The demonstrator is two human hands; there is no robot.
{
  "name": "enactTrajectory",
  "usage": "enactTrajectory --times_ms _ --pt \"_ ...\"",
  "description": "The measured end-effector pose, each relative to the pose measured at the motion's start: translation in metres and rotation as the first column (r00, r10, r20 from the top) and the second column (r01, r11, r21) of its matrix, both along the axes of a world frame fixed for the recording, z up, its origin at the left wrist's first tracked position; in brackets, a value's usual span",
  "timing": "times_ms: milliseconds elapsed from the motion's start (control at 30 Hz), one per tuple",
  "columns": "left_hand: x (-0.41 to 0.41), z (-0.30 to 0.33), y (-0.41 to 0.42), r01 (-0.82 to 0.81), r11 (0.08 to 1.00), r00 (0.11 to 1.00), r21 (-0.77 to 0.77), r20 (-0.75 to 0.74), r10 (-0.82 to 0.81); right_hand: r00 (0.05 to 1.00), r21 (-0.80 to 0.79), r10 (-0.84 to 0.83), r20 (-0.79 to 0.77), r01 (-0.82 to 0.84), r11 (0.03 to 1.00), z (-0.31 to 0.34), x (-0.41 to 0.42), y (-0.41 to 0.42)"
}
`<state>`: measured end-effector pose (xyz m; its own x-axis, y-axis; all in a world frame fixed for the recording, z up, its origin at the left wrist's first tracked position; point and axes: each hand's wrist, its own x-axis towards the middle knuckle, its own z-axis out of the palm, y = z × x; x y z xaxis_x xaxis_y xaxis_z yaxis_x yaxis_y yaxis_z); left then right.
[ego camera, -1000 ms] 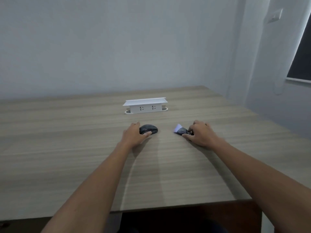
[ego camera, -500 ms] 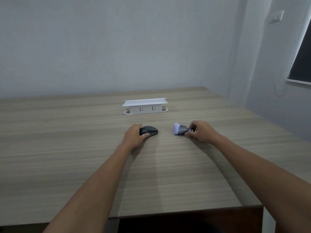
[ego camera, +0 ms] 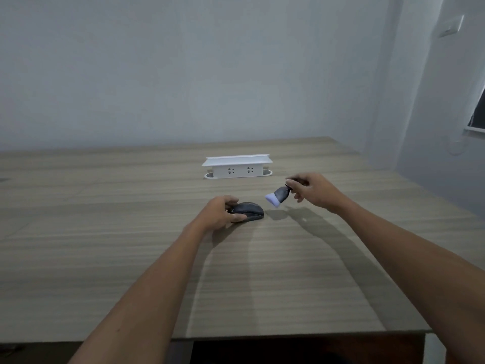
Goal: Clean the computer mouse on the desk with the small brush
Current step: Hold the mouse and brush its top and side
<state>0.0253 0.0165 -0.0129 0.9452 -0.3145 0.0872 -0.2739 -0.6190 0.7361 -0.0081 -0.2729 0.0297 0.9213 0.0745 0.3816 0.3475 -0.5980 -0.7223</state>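
- The mouse (ego camera: 248, 210) lies mid-desk (ego camera: 105, 232), long axis running left to right.
- Our left hand (ego camera: 219, 214) grips its left end.
- Our right hand (ego camera: 312, 191) pinches the brush (ego camera: 278, 197), bristles hovering just right of the mouse, angled down-left.

No readable text, label, brand or number anywhere. Only plain socket slots on the front of the white power strip (ego camera: 237, 167); too small to show any marking.

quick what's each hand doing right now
Left hand: grips the mouse on the desk.
Right hand: pinches the brush by its handle, above the desk.
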Motion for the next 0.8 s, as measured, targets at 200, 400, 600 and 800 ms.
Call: enactTrajectory --times_ms 200,400,600,800 --pt "-0.008 0.006 0.003 0.092 0.996 0.994 -0.019 -0.059 -0.093 0.999 0.053 -0.026 -0.025 0.028 0.998 0.002 0.004 0.022" --pt "-0.014 0.013 0.002 0.132 0.991 0.989 -0.008 -0.058 -0.133 0.998 0.061 0.053 -0.039 -0.050 0.997 0.006 0.003 0.037" --pt "-0.014 0.015 -0.001 0.145 0.989 0.989 0.030 -0.037 -0.144 0.999 -0.196 -0.011 -0.040 0.003 0.981 0.009 0.004 0.035" --pt "-0.014 0.013 0.000 0.160 0.987 0.986 0.012 -0.045 -0.159 1.000 -0.228 0.002 -0.017 -0.006 0.974 0.012 0.005 0.047"
